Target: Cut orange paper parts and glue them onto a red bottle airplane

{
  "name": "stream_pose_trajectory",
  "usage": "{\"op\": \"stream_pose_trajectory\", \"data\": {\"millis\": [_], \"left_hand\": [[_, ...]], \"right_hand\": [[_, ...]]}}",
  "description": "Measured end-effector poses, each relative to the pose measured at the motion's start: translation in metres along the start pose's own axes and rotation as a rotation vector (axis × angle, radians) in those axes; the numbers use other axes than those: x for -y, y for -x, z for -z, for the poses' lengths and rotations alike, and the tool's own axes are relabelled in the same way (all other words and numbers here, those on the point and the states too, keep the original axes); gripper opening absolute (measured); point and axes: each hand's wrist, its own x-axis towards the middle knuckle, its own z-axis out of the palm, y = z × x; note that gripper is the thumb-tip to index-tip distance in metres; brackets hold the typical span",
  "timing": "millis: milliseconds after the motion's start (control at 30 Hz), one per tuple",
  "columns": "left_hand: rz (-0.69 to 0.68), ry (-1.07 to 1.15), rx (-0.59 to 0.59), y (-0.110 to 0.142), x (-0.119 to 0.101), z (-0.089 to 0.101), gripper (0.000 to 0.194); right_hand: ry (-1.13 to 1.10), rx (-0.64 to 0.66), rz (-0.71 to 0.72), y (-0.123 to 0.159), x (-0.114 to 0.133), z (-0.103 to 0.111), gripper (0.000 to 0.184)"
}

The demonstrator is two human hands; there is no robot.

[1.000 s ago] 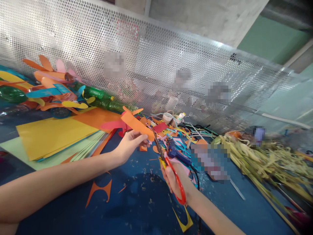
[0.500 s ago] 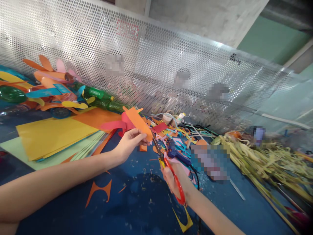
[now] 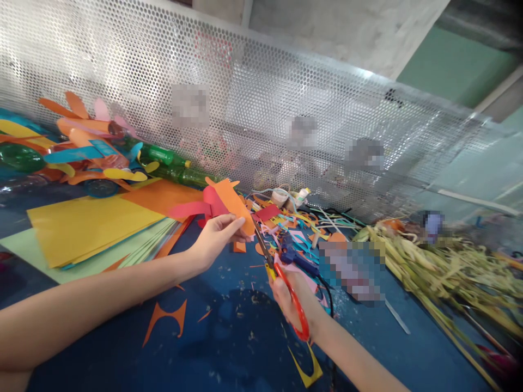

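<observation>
Between the thumb and fingers of my left hand (image 3: 218, 237) is a strip of orange paper (image 3: 232, 201), held above the table. My right hand (image 3: 288, 299) grips a pair of scissors (image 3: 297, 313) with red and yellow handles. The scissor blades (image 3: 261, 242) point up and to the left, at the right edge of the orange paper, close to my left fingertips. Behind the strip is a curled piece of red paper (image 3: 214, 202). A dark blue glue gun (image 3: 300, 260) lies just beyond my right hand.
Sheets of yellow paper (image 3: 90, 223) lie at left. Behind them are plastic-bottle models with paper petals (image 3: 81, 147) and a green bottle (image 3: 163, 155). Paper scraps (image 3: 294, 223) cover the middle; dried husks (image 3: 429, 267) lie right. A perforated metal panel (image 3: 253, 109) stands at the back.
The orange strip has turned slightly in my left hand, its upper part shifting a little to the right. My right hand and the scissors stay almost in place.
</observation>
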Motion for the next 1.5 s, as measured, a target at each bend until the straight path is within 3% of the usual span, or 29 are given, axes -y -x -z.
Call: {"op": "stream_pose_trajectory", "data": {"millis": [333,533,867,1500], "left_hand": [[0.007,-0.022,-0.005,-0.001,0.002,0.002,0.024],[0.005,-0.043,-0.005,0.0,0.001,0.002,0.024],[-0.009,-0.167,0.11,0.015,-0.007,-0.011,0.021],[-0.066,-0.239,0.067,0.019,-0.007,-0.014,0.018]], "right_hand": [[0.053,-0.019,0.006,-0.001,0.004,0.002,0.058],[-0.074,0.058,-0.018,0.004,0.001,0.0,0.058],[-0.123,-0.006,0.062,0.008,0.021,0.004,0.054],[-0.163,-0.025,0.062,0.009,0.019,0.0,0.056]]}}
